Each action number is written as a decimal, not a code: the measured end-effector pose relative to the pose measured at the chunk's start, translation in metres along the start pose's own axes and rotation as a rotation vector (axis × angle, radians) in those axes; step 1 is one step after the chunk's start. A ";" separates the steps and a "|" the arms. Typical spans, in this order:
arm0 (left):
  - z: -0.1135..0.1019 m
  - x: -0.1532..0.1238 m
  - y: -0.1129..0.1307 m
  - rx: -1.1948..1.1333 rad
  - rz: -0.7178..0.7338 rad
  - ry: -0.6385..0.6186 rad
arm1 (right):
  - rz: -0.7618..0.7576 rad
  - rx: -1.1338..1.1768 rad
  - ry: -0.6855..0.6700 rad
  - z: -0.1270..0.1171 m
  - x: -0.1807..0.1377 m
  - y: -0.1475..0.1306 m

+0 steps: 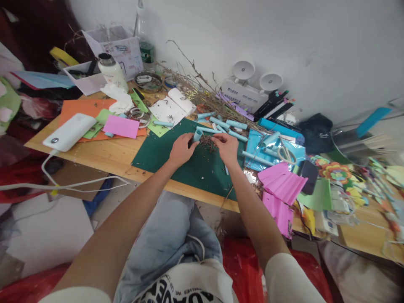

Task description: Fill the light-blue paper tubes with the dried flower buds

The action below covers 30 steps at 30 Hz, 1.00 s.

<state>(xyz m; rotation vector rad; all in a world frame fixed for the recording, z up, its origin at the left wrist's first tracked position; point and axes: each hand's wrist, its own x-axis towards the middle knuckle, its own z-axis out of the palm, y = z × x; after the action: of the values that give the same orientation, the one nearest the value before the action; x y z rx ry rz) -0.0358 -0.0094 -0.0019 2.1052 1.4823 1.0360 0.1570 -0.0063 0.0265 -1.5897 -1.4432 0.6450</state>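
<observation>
In the head view, my left hand (182,150) is closed around a short light-blue paper tube (198,134), which stands with its open end up. A loose heap of small brown dried bits (207,141) lies just right of the tube on a dark green mat (202,176). At the heap's right edge, the fingers of my right hand (226,147) are bent together in a pinch. Whatever is between those fingertips is too small to make out. Several more rolled blue paper tubes (236,124) lie behind my hands.
Dry twigs (192,90) spread along the wall behind the mat. A white power bank (69,132) with a cable, pink paper (121,126) and an uncapped bottle (112,71) are on the left. Scissors (286,155), blue packaging and folded pink paper (282,181) lie on the right.
</observation>
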 end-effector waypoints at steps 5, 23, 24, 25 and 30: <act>0.000 0.000 0.001 -0.012 -0.002 0.001 | -0.011 -0.021 -0.016 -0.002 0.002 0.006; 0.001 -0.001 -0.001 0.003 0.009 0.011 | -0.166 -0.450 -0.092 -0.005 0.002 0.006; 0.001 -0.001 -0.001 0.003 0.009 0.009 | -0.178 -0.483 -0.101 -0.004 0.002 0.008; 0.001 -0.001 -0.001 0.002 0.010 0.005 | -0.187 -0.512 -0.113 -0.003 0.001 0.009; 0.000 -0.001 -0.001 -0.005 0.017 0.003 | -0.234 -0.566 -0.193 -0.003 -0.005 0.008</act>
<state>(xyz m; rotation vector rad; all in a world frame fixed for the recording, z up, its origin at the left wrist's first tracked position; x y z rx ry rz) -0.0364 -0.0102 -0.0030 2.1177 1.4636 1.0483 0.1623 -0.0116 0.0199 -1.7677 -2.0489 0.2637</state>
